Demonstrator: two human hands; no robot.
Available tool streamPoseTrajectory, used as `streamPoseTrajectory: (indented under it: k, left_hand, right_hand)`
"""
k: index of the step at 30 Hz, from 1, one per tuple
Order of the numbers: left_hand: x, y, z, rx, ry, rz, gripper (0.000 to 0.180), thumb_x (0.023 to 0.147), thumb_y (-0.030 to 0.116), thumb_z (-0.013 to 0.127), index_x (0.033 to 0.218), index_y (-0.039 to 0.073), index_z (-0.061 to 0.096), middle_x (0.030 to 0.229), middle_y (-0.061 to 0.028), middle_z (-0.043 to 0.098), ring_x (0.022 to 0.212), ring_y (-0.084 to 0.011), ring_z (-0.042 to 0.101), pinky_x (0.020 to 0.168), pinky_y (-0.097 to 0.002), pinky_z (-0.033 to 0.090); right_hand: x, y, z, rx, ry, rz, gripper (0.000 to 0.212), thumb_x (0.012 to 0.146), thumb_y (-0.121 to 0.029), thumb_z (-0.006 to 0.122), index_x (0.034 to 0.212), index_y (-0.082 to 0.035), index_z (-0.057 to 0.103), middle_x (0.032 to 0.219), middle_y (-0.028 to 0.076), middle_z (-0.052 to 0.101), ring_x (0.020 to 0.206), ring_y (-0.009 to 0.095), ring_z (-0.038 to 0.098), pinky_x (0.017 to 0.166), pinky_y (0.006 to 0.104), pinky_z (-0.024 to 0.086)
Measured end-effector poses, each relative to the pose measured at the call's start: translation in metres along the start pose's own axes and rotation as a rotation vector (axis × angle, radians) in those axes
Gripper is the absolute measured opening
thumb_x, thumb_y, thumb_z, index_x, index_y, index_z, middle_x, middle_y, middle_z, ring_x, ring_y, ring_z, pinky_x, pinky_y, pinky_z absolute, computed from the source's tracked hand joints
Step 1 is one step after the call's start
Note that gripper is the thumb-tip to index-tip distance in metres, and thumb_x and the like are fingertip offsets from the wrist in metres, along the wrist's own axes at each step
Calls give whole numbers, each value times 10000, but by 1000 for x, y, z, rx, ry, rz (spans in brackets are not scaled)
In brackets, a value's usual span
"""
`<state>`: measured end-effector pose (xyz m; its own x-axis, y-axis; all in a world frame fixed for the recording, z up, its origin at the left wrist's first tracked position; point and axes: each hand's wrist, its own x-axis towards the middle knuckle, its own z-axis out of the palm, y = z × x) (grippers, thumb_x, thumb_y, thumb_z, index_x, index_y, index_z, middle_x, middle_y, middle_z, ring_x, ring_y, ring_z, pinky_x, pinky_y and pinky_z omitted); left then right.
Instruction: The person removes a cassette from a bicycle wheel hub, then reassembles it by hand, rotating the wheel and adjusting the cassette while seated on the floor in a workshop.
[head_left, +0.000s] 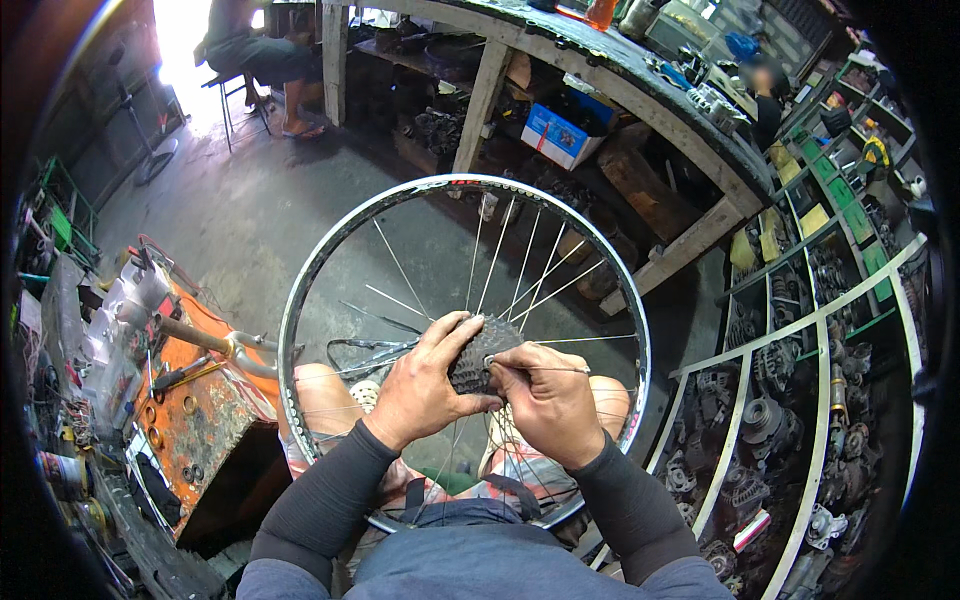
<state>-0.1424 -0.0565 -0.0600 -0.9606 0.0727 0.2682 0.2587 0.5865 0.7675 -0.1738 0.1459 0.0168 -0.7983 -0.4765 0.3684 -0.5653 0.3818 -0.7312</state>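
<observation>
A bicycle wheel point(306, 248) with a black rim and pale edge lies across my lap. Its thin spokes point(492, 262) are unevenly spread, and one on the left ends short of the rim. At the centre sits a dark cassette of stacked sprockets point(470, 370). My left hand point(428, 378) spans the cassette, fingers along its far side and thumb at its near side. Fingers pinched together, my right hand point(548, 393) works at the hub axle point(489, 361). A thin rod end shows at that hand's right side; what the fingertips hold is hidden.
On the left stands an orange, grease-stained box point(205, 420) with rings and tools on top, beside a bicycle frame tube point(190, 332). A workbench point(600, 75) spans the far side, a blue-white carton point(568, 130) beneath. Parts shelves point(745, 400) line the right. Another person point(265, 60) sits far left.
</observation>
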Motion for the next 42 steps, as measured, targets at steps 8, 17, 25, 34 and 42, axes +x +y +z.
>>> streamPoseTrajectory:
  k: [8,17,25,34,42]
  left_hand:
    - [0,-4,1,6,-6,30,1054,789,450,1032,1675,113,573,1703,-166,554,1415,-447,695,1133,-513,617]
    - [-7,2,4,28,105,92,976,804,498,1026,1610,105,641,1661,-232,583,1287,-470,767,1050,-519,658]
    - [-10,30,-9,136,280,96,509,883,254,973,1351,103,840,1632,-237,616,1453,-478,654,1196,-547,555]
    - [15,49,-35,385,42,269,149,882,135,889,1029,120,872,1557,-128,714,1472,-392,637,1286,-627,429]
    - [42,32,-37,497,7,371,139,994,108,737,1091,12,711,1377,-198,703,1336,-382,681,1243,-601,476]
  right_hand:
    - [-15,20,3,-198,-140,-434,331,879,13,793,1209,23,765,1175,222,817,1007,395,826,861,446,689]
    - [28,7,-11,203,25,42,91,1137,23,696,1182,53,769,1119,159,844,1017,206,845,914,349,704]
    - [-17,30,-18,356,246,87,117,1095,15,753,1191,57,805,1299,190,788,1119,231,818,936,341,681]
    - [-36,29,-18,246,131,8,136,1120,48,688,1215,75,782,1286,195,767,1123,249,820,981,360,696]
    - [-45,36,-14,296,140,-13,141,1119,34,704,1225,75,788,1279,198,769,1121,251,812,983,353,691]
